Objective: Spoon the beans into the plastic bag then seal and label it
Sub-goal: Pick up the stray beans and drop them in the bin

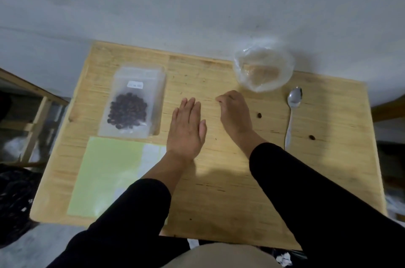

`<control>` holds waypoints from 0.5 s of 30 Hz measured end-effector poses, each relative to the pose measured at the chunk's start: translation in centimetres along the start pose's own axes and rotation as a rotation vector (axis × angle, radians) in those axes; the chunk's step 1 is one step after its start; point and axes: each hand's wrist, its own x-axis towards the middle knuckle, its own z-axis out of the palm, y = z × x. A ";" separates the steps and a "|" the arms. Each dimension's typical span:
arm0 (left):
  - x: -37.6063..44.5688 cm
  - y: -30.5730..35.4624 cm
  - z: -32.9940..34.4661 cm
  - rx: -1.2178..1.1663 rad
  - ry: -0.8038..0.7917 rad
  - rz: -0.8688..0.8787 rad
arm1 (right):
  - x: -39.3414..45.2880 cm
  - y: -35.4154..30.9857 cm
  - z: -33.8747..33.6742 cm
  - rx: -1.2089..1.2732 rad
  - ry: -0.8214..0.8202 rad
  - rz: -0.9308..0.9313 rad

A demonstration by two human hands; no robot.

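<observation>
Head view: the labelled bag of beans [131, 103] is being left flat on the wooden table [219, 180], untouched. The left hand [186, 129] is being held flat and released; the right hand [234, 112] is being kept loosely curled, grasping nothing visible.

Label [135, 85] on plastic bag [132, 101]: writing illegible.

The writing on the small white label [135, 85] on the plastic bag [133, 101] is too blurred to read. The right hand [235, 112] curls its fingertips under, hidden from view. The left forearm covers part of the sticker sheet [109, 171] below the bag.
</observation>
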 end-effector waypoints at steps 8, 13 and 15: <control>0.1 0.1 -0.1 0.014 -0.014 -0.014 | -2.8 -2.1 -1.5 0.435 0.089 0.521; 0.4 1.0 -0.4 -0.028 -0.077 0.122 | -5.6 -1.4 -3.6 0.776 0.194 0.841; 0.4 1.9 -0.2 -0.053 -0.079 0.161 | -7.1 -0.7 -4.6 0.768 0.242 0.876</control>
